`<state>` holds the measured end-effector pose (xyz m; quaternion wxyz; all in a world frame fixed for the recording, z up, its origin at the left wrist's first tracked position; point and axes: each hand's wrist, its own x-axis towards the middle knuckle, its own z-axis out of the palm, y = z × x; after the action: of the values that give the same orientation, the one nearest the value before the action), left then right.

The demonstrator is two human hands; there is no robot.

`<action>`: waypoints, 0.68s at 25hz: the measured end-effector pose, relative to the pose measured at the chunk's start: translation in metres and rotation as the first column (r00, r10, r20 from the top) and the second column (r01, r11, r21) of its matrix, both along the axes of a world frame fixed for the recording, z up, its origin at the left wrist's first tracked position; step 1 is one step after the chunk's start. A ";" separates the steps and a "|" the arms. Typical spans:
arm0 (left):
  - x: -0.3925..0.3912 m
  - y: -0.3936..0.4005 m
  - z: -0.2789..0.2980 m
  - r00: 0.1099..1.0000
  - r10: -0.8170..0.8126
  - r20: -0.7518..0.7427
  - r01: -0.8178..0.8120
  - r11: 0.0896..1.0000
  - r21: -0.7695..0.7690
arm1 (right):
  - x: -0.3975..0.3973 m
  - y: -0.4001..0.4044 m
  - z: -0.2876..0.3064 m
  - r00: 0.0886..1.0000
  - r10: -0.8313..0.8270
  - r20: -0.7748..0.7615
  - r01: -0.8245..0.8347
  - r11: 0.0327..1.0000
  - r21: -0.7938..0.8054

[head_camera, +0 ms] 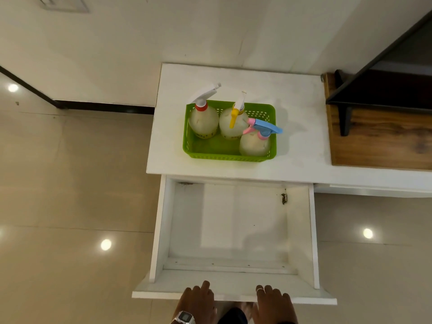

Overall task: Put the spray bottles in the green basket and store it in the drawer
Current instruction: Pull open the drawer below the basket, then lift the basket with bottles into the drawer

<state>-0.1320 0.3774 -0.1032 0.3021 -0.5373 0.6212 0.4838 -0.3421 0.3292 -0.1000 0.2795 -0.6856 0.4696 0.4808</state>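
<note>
A green perforated basket (203, 149) stands on the white cabinet top (299, 148). Three cloudy spray bottles stand upright inside it: one with a red collar and white trigger (203, 120) at the left, one with a yellow trigger (232, 123) in the middle, one with a blue and pink head (256, 142) at the right front. Below the top, the white drawer (233, 230) is pulled wide open and holds nothing. My left hand (197, 300) and my right hand (273, 302) both grip the drawer's front panel (233, 292) from below, fingers curled over its edge.
A wooden shelf with a black metal frame (378, 136) adjoins the cabinet top on the right. A white wall rises behind. Glossy beige floor tiles (70, 206) lie to the left and right of the drawer. A small dark fitting (283, 198) sits on the drawer's right inner wall.
</note>
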 end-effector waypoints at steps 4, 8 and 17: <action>0.007 -0.003 0.006 1.000 -0.021 0.003 0.021 0.999 -0.041 | 0.004 -0.007 -0.004 1.000 -0.013 -0.016 0.013 1.000 0.015; 0.047 -0.030 0.021 0.991 0.133 -0.027 -0.126 0.828 -0.547 | 0.008 -0.061 0.008 0.991 -0.078 0.108 0.099 0.973 -0.207; 0.151 -0.231 0.045 0.873 0.439 -0.213 -0.379 0.332 -0.864 | 0.070 -0.292 0.059 0.715 -0.151 0.683 0.641 0.530 -0.554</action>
<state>0.0195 0.1469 -0.0584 -0.1364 -0.7655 0.6150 0.1313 -0.2720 0.0376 -0.0412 0.1943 -0.7105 0.6729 -0.0680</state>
